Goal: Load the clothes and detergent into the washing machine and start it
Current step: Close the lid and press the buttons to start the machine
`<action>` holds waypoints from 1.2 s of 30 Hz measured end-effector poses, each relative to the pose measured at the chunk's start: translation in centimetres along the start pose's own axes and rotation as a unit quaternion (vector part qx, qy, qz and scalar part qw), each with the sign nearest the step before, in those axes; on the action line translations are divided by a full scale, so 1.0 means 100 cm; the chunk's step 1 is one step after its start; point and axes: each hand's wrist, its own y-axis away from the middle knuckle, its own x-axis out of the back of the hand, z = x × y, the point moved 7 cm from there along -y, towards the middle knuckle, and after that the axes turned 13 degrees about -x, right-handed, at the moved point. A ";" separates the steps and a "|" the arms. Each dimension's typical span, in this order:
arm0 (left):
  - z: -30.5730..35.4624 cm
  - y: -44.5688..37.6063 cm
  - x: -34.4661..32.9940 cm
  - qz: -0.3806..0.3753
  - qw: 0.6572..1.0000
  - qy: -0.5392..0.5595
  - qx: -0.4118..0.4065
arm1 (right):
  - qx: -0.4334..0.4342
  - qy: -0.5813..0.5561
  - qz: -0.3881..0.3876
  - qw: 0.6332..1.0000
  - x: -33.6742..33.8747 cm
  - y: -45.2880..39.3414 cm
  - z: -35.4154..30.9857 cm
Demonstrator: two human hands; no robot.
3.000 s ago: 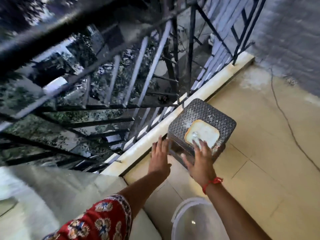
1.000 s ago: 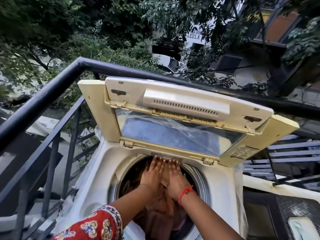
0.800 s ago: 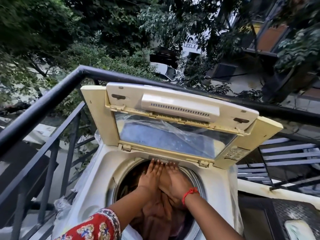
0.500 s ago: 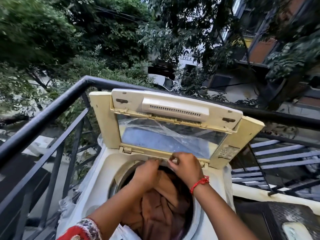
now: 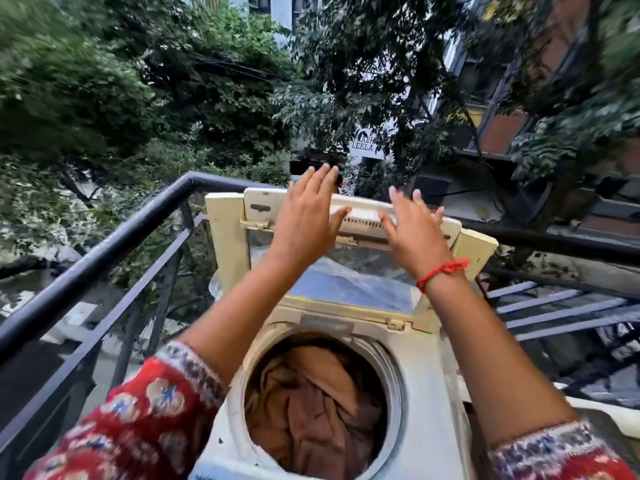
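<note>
Clothes [image 5: 313, 407] loaded in drum of washing machine [image 5: 429, 427]. Lid [image 5: 349, 216] upright, raised for loading. Left hand [image 5: 306, 216] and right hand [image 5: 412, 230] spread flat, empty, at lid's top edge, apparently to close it. Detergent not visible.

- The washing machine [image 5: 426, 410] is stood on a balcony, just beside a black railing [image 5: 114, 233].
- Brown clothes [image 5: 311, 407] are heaped inside its round drum opening.
- Its lid [image 5: 228, 244] is raised upright at the back.
</note>
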 end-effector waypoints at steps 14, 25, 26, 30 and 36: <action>0.001 0.032 0.017 -0.154 0.987 -0.035 0.037 | 0.002 -0.053 -0.047 0.997 0.039 0.045 0.007; -0.008 0.072 0.020 -0.198 0.979 0.039 -0.015 | 0.023 -0.058 -0.131 0.989 0.028 0.094 0.016; -0.008 0.078 0.018 -0.217 0.975 0.036 -0.018 | 0.026 -0.057 -0.143 0.988 0.026 0.100 0.017; 0.005 0.112 0.010 -0.277 0.960 0.001 -0.048 | 0.069 -0.040 -0.176 0.981 0.014 0.134 0.020; 0.024 0.173 0.004 -0.262 0.964 0.023 -0.042 | 0.146 -0.024 -0.200 0.968 -0.018 0.194 0.031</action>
